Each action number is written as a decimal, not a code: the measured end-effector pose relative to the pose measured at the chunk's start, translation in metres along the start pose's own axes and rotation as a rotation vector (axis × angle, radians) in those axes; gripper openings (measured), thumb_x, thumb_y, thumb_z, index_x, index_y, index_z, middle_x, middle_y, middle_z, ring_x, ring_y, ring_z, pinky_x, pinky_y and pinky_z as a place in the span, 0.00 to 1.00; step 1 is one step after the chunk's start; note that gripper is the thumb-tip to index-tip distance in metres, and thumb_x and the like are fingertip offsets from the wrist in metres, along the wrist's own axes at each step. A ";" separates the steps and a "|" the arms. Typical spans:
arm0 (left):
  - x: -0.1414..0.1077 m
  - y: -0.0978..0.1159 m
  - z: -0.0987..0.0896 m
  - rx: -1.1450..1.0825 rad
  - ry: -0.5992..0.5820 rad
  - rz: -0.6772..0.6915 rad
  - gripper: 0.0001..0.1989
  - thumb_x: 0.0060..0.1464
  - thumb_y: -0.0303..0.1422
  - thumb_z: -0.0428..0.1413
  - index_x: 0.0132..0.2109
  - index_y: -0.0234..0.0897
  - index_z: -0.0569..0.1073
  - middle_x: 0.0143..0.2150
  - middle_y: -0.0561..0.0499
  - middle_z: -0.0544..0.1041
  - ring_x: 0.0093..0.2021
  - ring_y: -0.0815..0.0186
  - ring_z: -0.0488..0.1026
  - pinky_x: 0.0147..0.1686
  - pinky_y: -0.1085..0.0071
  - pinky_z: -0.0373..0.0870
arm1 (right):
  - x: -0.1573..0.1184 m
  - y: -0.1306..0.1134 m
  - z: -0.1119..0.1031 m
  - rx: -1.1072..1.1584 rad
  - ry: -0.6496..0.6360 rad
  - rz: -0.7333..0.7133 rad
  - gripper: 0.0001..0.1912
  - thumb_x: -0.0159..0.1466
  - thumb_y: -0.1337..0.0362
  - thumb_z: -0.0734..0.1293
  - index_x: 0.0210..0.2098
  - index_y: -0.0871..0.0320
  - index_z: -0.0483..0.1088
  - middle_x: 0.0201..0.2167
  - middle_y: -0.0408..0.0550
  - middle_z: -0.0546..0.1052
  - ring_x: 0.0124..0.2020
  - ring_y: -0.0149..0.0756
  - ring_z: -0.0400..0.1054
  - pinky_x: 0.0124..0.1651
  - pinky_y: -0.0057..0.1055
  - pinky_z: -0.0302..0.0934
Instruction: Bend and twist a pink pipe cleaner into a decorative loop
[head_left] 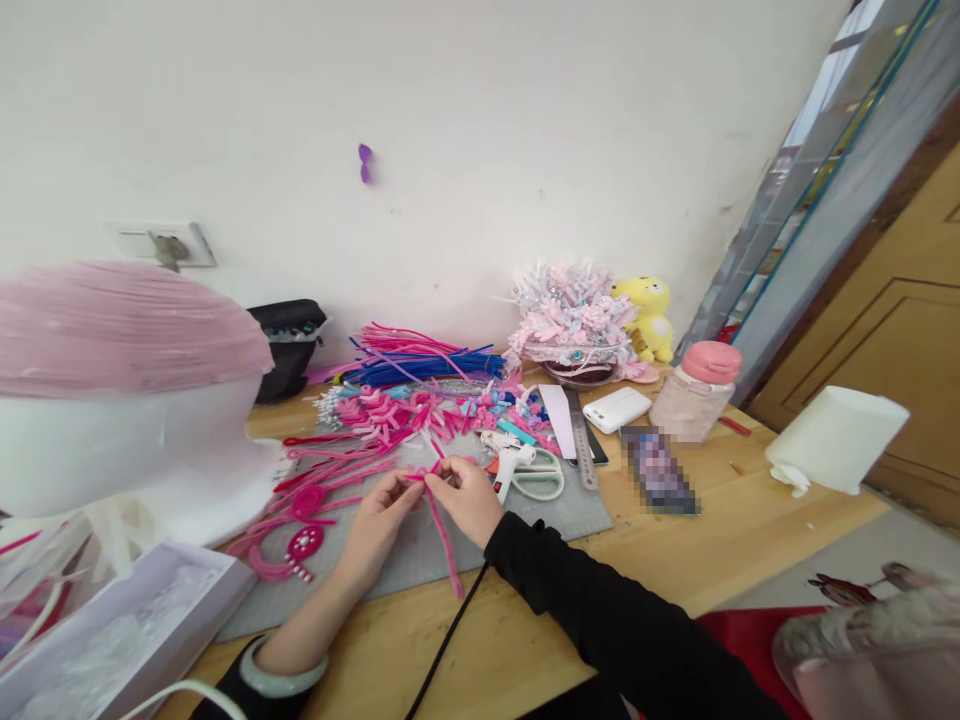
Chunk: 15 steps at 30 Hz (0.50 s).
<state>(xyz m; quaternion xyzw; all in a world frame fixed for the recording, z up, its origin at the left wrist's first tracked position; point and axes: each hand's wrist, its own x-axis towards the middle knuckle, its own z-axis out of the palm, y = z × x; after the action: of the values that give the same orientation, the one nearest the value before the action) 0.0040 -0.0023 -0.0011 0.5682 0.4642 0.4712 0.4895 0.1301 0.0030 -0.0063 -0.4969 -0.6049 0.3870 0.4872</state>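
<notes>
Between my two hands is a pink pipe cleaner (445,540), its fuzzy end hanging down toward the table's front edge. My left hand (386,510) pinches it from the left, and my right hand (466,500) pinches it from the right, fingertips nearly touching. Thin pink ends stick up above the fingers; how they cross is hidden. Close behind the hands lie pink pipe-cleaner shapes (382,412). Coiled dark-pink pieces (306,542) rest left of my left hand. A white glue gun (514,468) and pale-handled scissors (541,475) lie just beyond my right hand.
A white mannequin head (120,450) with a pink cap stands left, above a white box (135,620). Pink and blue pipe cleaners (427,365) are stacked by the wall. A decorated headpiece (574,325), a pink-lidded jar (697,390), a phone (660,470) and a tissue roll (840,440) stand right.
</notes>
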 end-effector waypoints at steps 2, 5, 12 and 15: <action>-0.001 0.001 0.001 -0.001 -0.004 -0.010 0.12 0.43 0.38 0.54 0.33 0.35 0.67 0.26 0.54 0.68 0.28 0.69 0.65 0.31 0.74 0.62 | 0.000 0.000 0.000 -0.007 0.013 0.002 0.07 0.53 0.62 0.61 0.23 0.59 0.64 0.18 0.39 0.65 0.19 0.25 0.57 0.24 0.23 0.53; -0.002 0.001 0.003 0.002 -0.004 -0.013 0.14 0.42 0.39 0.55 0.35 0.35 0.66 0.28 0.53 0.70 0.30 0.67 0.67 0.33 0.72 0.64 | 0.001 0.001 -0.001 -0.033 0.030 -0.015 0.07 0.53 0.62 0.62 0.22 0.59 0.63 0.17 0.38 0.65 0.19 0.26 0.57 0.25 0.24 0.53; -0.003 0.002 0.005 -0.052 -0.048 -0.017 0.15 0.42 0.40 0.55 0.36 0.36 0.65 0.29 0.52 0.73 0.32 0.65 0.70 0.35 0.69 0.66 | 0.000 0.003 0.000 0.023 -0.008 0.005 0.08 0.53 0.62 0.61 0.22 0.59 0.63 0.17 0.39 0.64 0.21 0.27 0.59 0.25 0.24 0.53; -0.003 0.003 0.005 -0.067 -0.046 -0.025 0.15 0.43 0.40 0.54 0.36 0.36 0.64 0.30 0.51 0.73 0.33 0.65 0.70 0.35 0.69 0.65 | -0.001 0.001 0.000 0.042 -0.013 0.009 0.07 0.53 0.63 0.61 0.22 0.60 0.63 0.16 0.38 0.63 0.20 0.26 0.58 0.24 0.24 0.52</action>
<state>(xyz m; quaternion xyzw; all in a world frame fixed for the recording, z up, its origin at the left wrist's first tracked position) 0.0086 -0.0064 0.0010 0.5562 0.4437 0.4671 0.5250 0.1303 0.0023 -0.0076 -0.4870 -0.5974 0.4049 0.4919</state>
